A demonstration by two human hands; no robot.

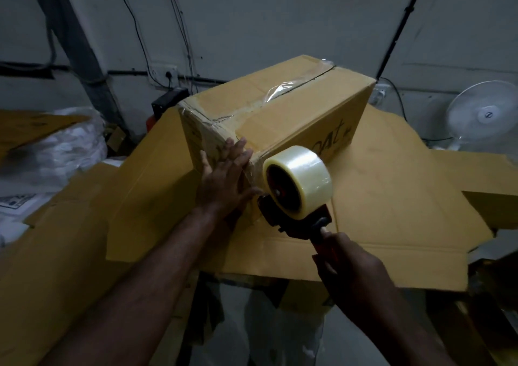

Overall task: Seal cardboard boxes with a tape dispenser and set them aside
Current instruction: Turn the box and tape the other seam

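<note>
Now, over on the left, white bags [70, 147] sit in the gloom, no part of the job. Moving in, the left hand [224, 175] lies flat, fingers straight and spread, pressing on the near end face of the box [280, 107]. The box stands mid-view on flattened cardboard [392, 197].

Up top, clear tape [276, 92] runs along the centre seam, wrinkled about halfway. It comes over the near edge and down under that palm. Toward the far end the seam shows as a dark open line, so I'd say the top strip may not cover it all.

Just right of the palm, the dispenser [294, 222] sits low at the box's near corner, its roll [301, 179] facing us. The right hand [353, 267] is wrapped round the handle.

My read: this strip is nearly laid. Tearing it off, smoothing it down and moving the box aside are left to do.

Far right, a white fan [485, 113] stands by the wall.

What can't I see? The blade is hidden behind the roll, so whether the tape is cut I cannot tell. The box's far face and underside are out of sight, and no finished boxes show. The light is dim, and the writing on the box's side is only partly readable.
</note>
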